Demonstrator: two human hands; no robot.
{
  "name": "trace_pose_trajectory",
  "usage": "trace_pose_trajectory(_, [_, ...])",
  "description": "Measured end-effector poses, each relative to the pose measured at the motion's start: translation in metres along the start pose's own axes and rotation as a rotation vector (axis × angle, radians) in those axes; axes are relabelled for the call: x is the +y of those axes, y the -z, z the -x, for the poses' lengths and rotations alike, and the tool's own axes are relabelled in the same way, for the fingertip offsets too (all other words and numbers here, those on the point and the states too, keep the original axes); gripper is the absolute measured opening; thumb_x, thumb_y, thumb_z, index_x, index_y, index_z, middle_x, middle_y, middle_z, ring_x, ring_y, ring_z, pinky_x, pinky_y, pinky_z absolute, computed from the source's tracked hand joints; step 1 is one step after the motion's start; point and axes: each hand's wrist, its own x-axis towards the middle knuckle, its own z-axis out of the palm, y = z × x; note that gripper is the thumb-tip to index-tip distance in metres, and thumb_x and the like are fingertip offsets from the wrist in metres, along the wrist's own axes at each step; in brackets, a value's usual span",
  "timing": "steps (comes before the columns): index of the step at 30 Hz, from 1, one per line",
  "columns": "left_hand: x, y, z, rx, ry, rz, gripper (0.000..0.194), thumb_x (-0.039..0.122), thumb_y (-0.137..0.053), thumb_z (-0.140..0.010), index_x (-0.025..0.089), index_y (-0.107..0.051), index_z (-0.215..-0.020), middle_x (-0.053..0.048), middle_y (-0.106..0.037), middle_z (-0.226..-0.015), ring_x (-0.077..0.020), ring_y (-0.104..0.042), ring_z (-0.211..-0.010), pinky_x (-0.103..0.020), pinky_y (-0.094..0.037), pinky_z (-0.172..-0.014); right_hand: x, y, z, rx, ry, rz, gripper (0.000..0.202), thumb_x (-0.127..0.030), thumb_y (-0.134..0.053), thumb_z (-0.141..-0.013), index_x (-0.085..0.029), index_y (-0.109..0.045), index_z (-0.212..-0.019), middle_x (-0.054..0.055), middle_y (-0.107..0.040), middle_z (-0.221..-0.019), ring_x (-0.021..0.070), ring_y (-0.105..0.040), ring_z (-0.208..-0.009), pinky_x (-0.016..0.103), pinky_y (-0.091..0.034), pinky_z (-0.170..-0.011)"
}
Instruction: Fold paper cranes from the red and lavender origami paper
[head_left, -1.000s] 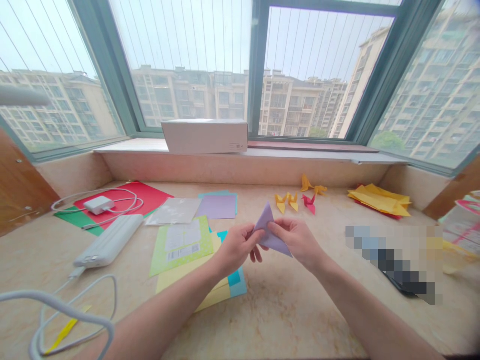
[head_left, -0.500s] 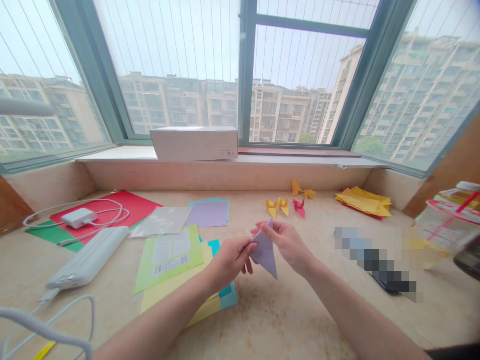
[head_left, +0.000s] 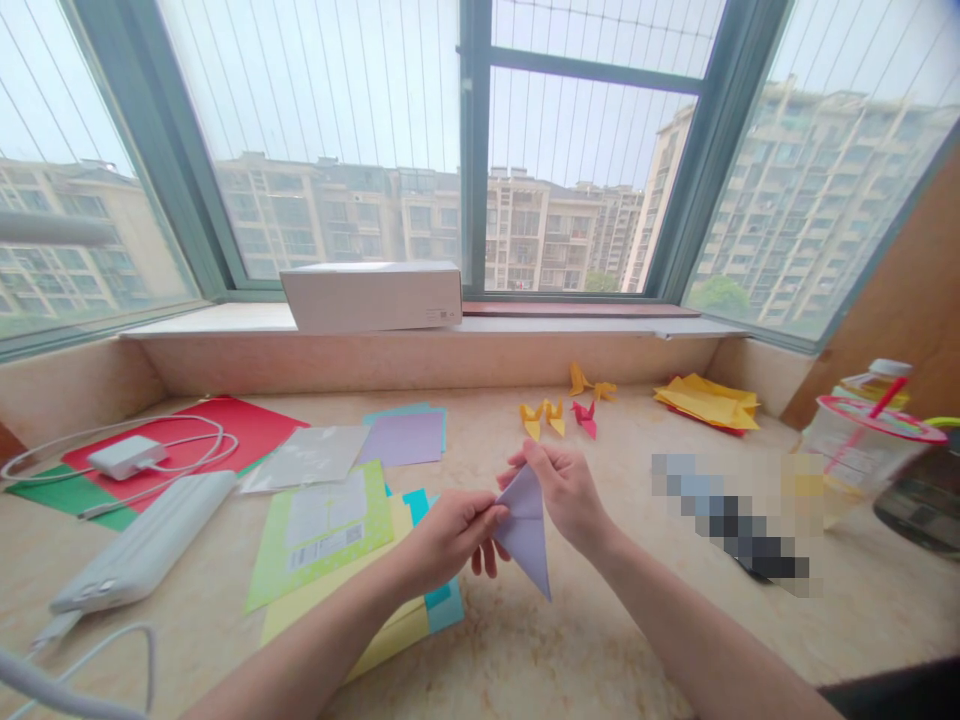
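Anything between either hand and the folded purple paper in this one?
Nothing visible stands in the way: the left hand and the right hand both already hold the folded purple paper, above the countertop.

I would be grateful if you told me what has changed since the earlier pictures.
The folded purple paper has turned in the hands, and its long tip now points down. The right hand has shifted to its top corner, while the left hand still grips its left side. The view has swung right, showing more of the cup. The small folded birds and white box stayed put.
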Motion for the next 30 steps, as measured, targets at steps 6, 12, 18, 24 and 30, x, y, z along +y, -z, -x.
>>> trace_pose_trajectory(6, [-0.0018, -0.0005, 0.0021, -0.018, 0.03, 0.008, 0.05, 0.062, -0.05, -0.092, 0.016, -0.057, -0.074, -0.004, -0.068, -0.065, -0.0114, -0.063, -0.048, -0.018, -0.045, -0.042, 0.002, 0.0048, -0.0018, -0.057, -0.007, 0.114, 0.057, -0.071, -0.06, -0.081, -0.015, -0.069, -0.076, 0.01, -0.076, -0.068, 0.0194, -0.07, -0.056, 0.028, -0.051, -0.054])
trace_pose_trajectory(12, [-0.0012, 0.001, -0.0003, 0.009, 0.048, 0.025, 0.051, 0.063, -0.051, -0.09, 0.016, -0.055, -0.072, -0.004, -0.066, -0.064, -0.0117, -0.063, -0.046, -0.017, -0.043, -0.039, 0.001, 0.0049, -0.0035, -0.024, 0.017, 0.121, 0.063, -0.074, -0.05, -0.086, -0.015, -0.071, -0.079, 0.01, -0.075, -0.073, 0.0192, -0.068, -0.061, 0.029, -0.05, -0.059])
trace_pose_trajectory(18, [0.0025, 0.0068, -0.0054, 0.319, -0.004, 0.038, 0.046, 0.059, -0.051, -0.091, 0.015, -0.055, -0.077, -0.001, -0.065, -0.065, -0.0107, -0.06, -0.04, -0.018, -0.041, -0.036, 0.0006, 0.0052, -0.0059, -0.312, -0.009, 0.136, 0.056, -0.068, -0.057, -0.085, -0.014, -0.071, -0.081, 0.004, -0.069, -0.071, 0.0145, -0.059, -0.061, 0.025, -0.042, -0.057])
trace_pose_trajectory(24, [0.0055, 0.0051, -0.0037, 0.383, -0.021, -0.004, 0.043, 0.055, -0.051, -0.092, 0.015, -0.056, -0.078, 0.0, -0.064, -0.061, -0.0104, -0.059, -0.039, -0.018, -0.04, -0.036, 0.0047, 0.0018, -0.0006, -0.313, -0.02, 0.191, 0.046, -0.055, -0.061, -0.088, -0.013, -0.071, -0.073, 0.001, -0.062, -0.062, 0.0105, -0.046, -0.053, 0.025, -0.03, -0.052])
trace_pose_trajectory(30, [0.0059, 0.0058, -0.0038, 0.367, -0.007, 0.024, 0.042, 0.056, -0.057, -0.089, 0.016, -0.055, -0.077, 0.0, -0.063, -0.06, -0.0114, -0.059, -0.04, -0.019, -0.042, -0.037, 0.0033, 0.001, 0.0005, -0.314, -0.032, 0.191, 0.044, -0.052, -0.062, -0.088, -0.013, -0.074, -0.073, 0.001, -0.063, -0.062, 0.0104, -0.046, -0.052, 0.025, -0.029, -0.052])
